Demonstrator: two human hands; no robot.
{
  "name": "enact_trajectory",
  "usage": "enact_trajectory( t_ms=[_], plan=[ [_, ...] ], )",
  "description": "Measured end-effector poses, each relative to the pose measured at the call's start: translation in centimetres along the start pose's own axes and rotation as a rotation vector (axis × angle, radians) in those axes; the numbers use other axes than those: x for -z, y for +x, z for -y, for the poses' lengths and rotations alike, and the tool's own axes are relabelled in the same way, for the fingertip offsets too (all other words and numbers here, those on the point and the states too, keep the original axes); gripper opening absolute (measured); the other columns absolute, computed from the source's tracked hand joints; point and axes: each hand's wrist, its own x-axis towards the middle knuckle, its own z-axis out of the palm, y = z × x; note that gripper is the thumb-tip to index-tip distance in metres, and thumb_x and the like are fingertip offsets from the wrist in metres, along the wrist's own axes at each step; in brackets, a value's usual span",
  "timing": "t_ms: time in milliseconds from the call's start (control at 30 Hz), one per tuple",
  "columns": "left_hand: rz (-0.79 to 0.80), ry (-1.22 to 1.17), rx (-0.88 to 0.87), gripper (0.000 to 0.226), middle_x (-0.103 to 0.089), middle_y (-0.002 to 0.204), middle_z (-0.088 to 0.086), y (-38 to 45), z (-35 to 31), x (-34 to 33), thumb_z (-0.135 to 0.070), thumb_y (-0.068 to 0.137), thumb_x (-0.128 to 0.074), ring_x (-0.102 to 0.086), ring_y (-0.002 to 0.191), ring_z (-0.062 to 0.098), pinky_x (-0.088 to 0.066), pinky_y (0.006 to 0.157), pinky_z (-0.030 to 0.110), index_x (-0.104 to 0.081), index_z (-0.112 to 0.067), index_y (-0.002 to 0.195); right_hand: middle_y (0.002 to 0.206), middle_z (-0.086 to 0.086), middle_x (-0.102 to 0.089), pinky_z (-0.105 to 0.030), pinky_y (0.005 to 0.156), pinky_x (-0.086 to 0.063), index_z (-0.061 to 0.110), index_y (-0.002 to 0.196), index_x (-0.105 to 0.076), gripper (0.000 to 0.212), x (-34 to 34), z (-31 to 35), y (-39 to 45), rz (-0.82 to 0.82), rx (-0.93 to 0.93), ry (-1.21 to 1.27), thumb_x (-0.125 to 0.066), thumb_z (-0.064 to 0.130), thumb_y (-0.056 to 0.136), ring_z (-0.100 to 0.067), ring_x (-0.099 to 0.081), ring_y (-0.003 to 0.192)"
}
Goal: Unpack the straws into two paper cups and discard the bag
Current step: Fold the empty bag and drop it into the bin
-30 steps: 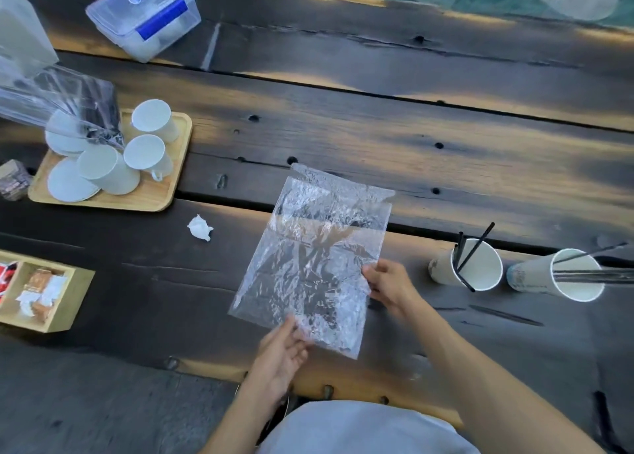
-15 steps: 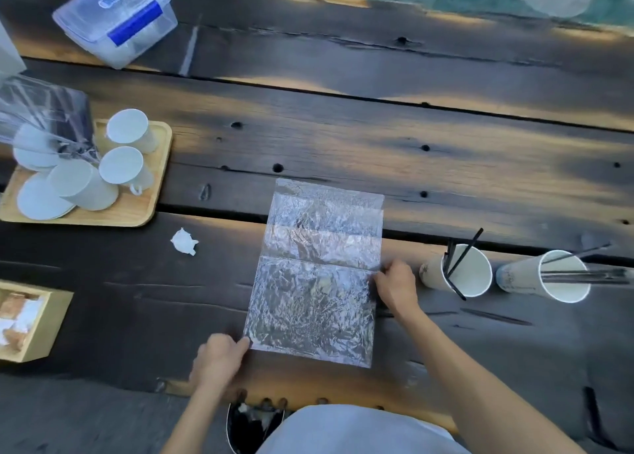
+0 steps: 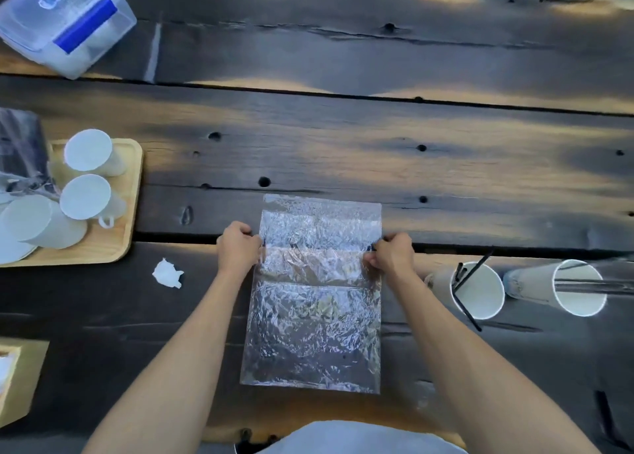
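A crinkled clear plastic bag (image 3: 315, 323) lies flat on the dark wooden table, with nothing visible inside it. My left hand (image 3: 237, 246) pinches its left edge and my right hand (image 3: 391, 254) pinches its right edge, both about a third of the way down from the bag's far end. To the right stand two white paper cups: the nearer cup (image 3: 477, 290) holds black straws (image 3: 466, 280), and the far-right cup (image 3: 576, 287) holds a bundle of silvery straws (image 3: 590, 285) that stick out to the right.
A wooden tray (image 3: 118, 234) with several upturned white cups and lids sits at the left, with another clear bag (image 3: 20, 155) behind it. A lidded plastic box (image 3: 65, 21) stands at the far left. A crumpled white scrap (image 3: 167, 273) lies near my left arm. A wooden box (image 3: 20, 374) sits at lower left.
The bag has gone from being held up to lying flat on the table. Both hands have moved up its sides, the left from the near corner, and now pinch opposite edges.
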Motion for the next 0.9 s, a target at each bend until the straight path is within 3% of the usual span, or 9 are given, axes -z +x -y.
enact_trajectory(
  t_ms=[133,200,367,467,533,633,700,767,900],
  plan=[
    [0.033,-0.169,0.091,0.024,-0.069,0.089,0.013,-0.2,-1.4,-0.7,-0.001,0.08,-0.064,-0.063,0.055,0.019,-0.049,0.047,0.025,-0.061,-0.013,0.1,0.079,-0.014,-0.067,-0.033,0.053,-0.049,0.011,0.1,-0.055,0.022,-0.1,0.1,0.8,-0.048,-0.028,0.111,-0.048,-0.007,0.089,-0.019,-0.059,0.048],
    [0.068,-0.29,0.089,0.027,-0.069,0.084,0.014,-0.4,-1.7,-0.4,0.004,0.081,-0.061,-0.057,0.049,0.015,-0.047,0.042,0.022,-0.062,-0.008,0.106,0.078,-0.012,-0.066,-0.029,0.048,-0.047,0.009,0.101,-0.06,0.023,0.1,0.4,0.7,-0.039,0.008,0.176,-0.05,-0.007,0.087,-0.016,-0.057,0.046],
    [0.142,-0.49,-0.014,0.012,-0.068,0.08,0.013,-1.6,-1.0,2.4,0.004,0.087,-0.064,-0.061,0.055,0.011,-0.054,0.053,0.019,-0.071,-0.004,0.091,0.073,-0.002,-0.06,-0.018,0.046,-0.044,0.011,0.087,-0.065,0.019,1.8,1.1,-1.8,0.039,0.231,0.238,-0.057,-0.006,0.09,-0.011,-0.055,0.053],
    [0.135,-0.54,-0.087,0.014,-0.068,0.083,0.007,-3.2,-0.1,4.0,0.005,0.085,-0.066,-0.062,0.068,0.013,-0.055,0.062,0.021,-0.073,-0.008,0.084,0.068,-0.001,-0.055,-0.017,0.043,-0.037,0.016,0.083,-0.065,0.02,2.8,0.6,-3.7,0.048,0.361,0.236,-0.058,-0.002,0.09,-0.014,-0.047,0.052],
    [0.155,-0.615,-0.099,0.015,-0.064,0.078,0.007,-4.6,1.0,4.8,0.006,0.086,-0.066,-0.062,0.064,0.013,-0.056,0.06,0.019,-0.072,-0.008,0.083,0.066,-0.002,-0.053,-0.017,0.041,-0.035,0.017,0.081,-0.062,0.021,3.3,0.0,-5.3,0.084,0.397,0.227,-0.056,0.0,0.091,-0.014,-0.044,0.049],
    [0.192,-0.692,-0.102,0.01,-0.061,0.069,0.009,-7.0,2.9,5.5,0.005,0.087,-0.066,-0.064,0.053,0.013,-0.058,0.059,0.022,-0.071,-0.004,0.087,0.066,-0.01,-0.057,-0.02,0.04,-0.035,0.012,0.086,-0.06,0.018,4.2,-1.5,-7.6,0.18,0.414,0.237,-0.049,-0.001,0.094,-0.016,-0.046,0.044],
    [0.202,-0.722,-0.096,0.008,-0.068,0.066,0.008,-8.6,4.3,5.7,0.004,0.088,-0.065,-0.067,0.056,0.017,-0.061,0.064,0.025,-0.07,0.0,0.092,0.07,-0.013,-0.064,-0.024,0.041,-0.038,0.001,0.092,-0.059,0.015,4.7,-3.0,-8.8,0.238,0.403,0.238,-0.045,-0.002,0.097,-0.017,-0.055,0.046],
    [0.219,-0.743,-0.092,0.01,-0.074,0.071,0.011,-10.0,5.9,5.9,0.005,0.089,-0.063,-0.07,0.063,0.021,-0.061,0.069,0.027,-0.069,0.002,0.095,0.081,-0.016,-0.069,-0.025,0.044,-0.043,-0.009,0.093,-0.059,0.017,5.2,-4.6,-9.7,0.267,0.359,0.229,-0.042,-0.011,0.094,-0.017,-0.065,0.052],
    [0.237,-0.701,-0.075,0.02,-0.075,0.09,0.022,-12.0,9.5,5.6,0.009,0.094,-0.052,-0.074,0.075,0.028,-0.061,0.07,0.028,-0.07,0.0,0.098,0.096,-0.019,-0.068,-0.024,0.05,-0.052,-0.009,0.092,-0.06,0.037,5.9,-7.8,-11.1,0.32,0.255,0.248,-0.028,-0.024,0.083,-0.017,-0.072,0.061]
  ],
)
